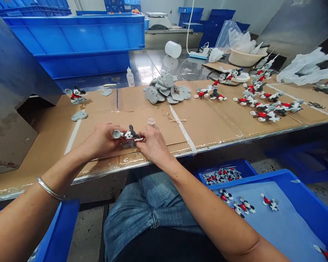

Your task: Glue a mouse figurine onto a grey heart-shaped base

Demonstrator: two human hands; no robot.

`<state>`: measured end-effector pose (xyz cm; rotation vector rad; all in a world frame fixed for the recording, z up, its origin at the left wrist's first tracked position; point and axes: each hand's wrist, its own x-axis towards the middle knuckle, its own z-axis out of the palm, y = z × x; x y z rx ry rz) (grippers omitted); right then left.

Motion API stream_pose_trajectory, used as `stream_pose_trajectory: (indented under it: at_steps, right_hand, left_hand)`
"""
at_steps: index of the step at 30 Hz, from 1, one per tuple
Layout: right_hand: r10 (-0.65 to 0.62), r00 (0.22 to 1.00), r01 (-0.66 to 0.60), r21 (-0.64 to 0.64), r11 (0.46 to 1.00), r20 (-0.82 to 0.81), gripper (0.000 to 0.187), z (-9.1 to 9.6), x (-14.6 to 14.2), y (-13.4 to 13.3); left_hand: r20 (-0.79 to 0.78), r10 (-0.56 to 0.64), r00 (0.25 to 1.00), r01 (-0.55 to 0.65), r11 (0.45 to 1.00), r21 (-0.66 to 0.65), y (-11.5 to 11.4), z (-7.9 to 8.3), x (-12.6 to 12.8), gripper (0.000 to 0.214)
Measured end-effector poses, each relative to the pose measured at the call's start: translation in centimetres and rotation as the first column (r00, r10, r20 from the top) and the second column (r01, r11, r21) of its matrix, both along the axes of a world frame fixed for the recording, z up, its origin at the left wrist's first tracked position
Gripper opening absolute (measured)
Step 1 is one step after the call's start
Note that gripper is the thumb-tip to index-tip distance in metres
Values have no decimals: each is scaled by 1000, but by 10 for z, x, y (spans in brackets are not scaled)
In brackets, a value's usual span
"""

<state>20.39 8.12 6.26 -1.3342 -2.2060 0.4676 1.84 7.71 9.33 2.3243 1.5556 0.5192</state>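
A small black, white and red mouse figure lies on its side between my two hands, just above the cardboard-covered table. My left hand grips its left end, where a grey piece sticks out. My right hand pinches its right end with the fingertips. A small clear bottle stands on the table right behind my right hand.
A heap of grey heart-shaped bases lies mid-table, with rows of finished mouse figures to the right. One assembled figure stands far left. Blue trays holding more figures sit by my right knee. Big blue crates stand behind.
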Motion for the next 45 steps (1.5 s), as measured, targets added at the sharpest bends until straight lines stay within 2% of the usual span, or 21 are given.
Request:
stream_pose_trajectory:
  at_steps: [8,16,20,34,39,45]
  right_hand:
    - [32,999,-32,-14,999,12,9,4,-2,2]
    - [42,999,-41,-35,999,29,6,7,-2,4]
    - [43,999,-42,-34,999,30,8,6,-2,5]
    - [48,999,-48,-30,998,20,4,4,-1,7]
    - [80,996,-78,-44,996,40,7,5,0,8]
    - [106,994,-104,-51,993,40,6,4,1,12]
  left_hand:
    - [86,-29,996,34,998,-54,3,-2,-4,26]
    - [41,-29,999,31,998,-55,2,5,0,23]
    - [29,-18,999,19,999,-50,1,2,-2,23]
    - [132,-41,990,48,998,-50,6,-9,-9,28]
    - [127,-18,992,31,995,-96,4,-8,-8,29]
    - [159,-29,987,46,993,-104,1,-4,-5,13]
